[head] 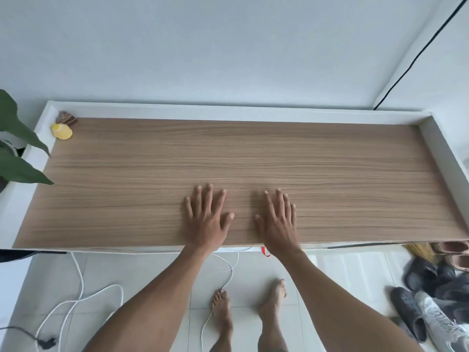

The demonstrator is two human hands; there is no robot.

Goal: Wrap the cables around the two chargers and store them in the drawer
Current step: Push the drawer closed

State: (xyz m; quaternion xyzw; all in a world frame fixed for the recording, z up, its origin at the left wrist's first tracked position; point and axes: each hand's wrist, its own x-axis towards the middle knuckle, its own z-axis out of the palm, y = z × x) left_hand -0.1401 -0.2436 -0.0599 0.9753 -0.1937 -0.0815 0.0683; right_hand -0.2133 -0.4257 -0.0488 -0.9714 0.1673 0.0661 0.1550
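Observation:
My left hand [206, 218] and my right hand [278, 221] lie flat, palms down, on the wooden cabinet top [152, 174], fingers spread, side by side near its front edge. Neither holds anything. No charger shows on the top. White cables [78, 285] trail across the tiled floor below the front edge, and a thinner white cable [229, 273] hangs down between my arms. A black plug [47, 343] lies on the floor at the lower left. Any drawer under the top is hidden from this view.
A yellow object [62, 131] and a small brown one [66, 118] sit in the far left corner. Green plant leaves [15, 148] reach in from the left. Shoes [436, 295] pile up on the floor at right. My bare feet [250, 308] stand on the tiles.

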